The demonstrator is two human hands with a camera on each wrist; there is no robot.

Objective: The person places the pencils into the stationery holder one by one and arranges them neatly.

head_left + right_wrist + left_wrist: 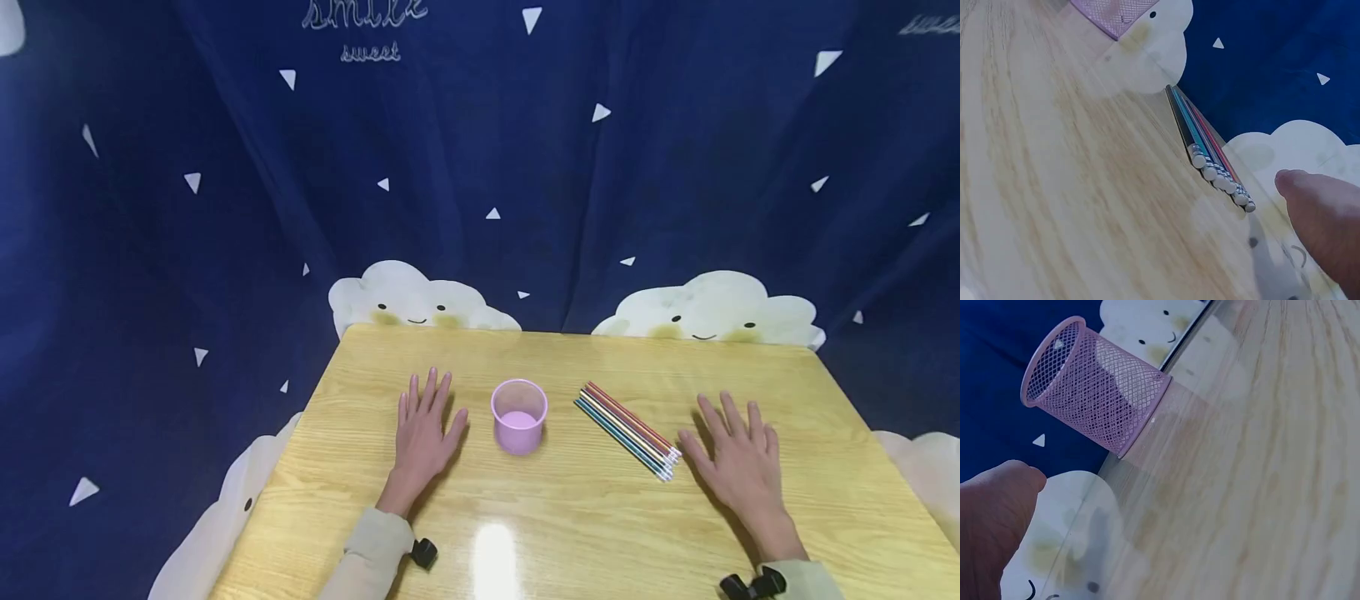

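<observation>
A pink mesh pen holder [518,433] stands upright near the middle of the wooden table, with nothing visible inside it. To its right lie several pencils [628,432] side by side at a slant, their white eraser ends toward the right hand. My left hand [424,435] rests on the table left of the pen holder, fingers straight and thumb spread. My right hand [738,467] lies right of the pencils with its fingers spread, the thumb close to the erasers. In the right wrist view the pencils [1210,150] show dark, blue and red barrels. Both hands hold nothing.
The wooden table [585,542] has its far edge against a dark blue curtain [465,150] printed with clouds and small white triangles. Small black devices sit at both wrists, by the left cuff [375,542] and the right cuff [806,579].
</observation>
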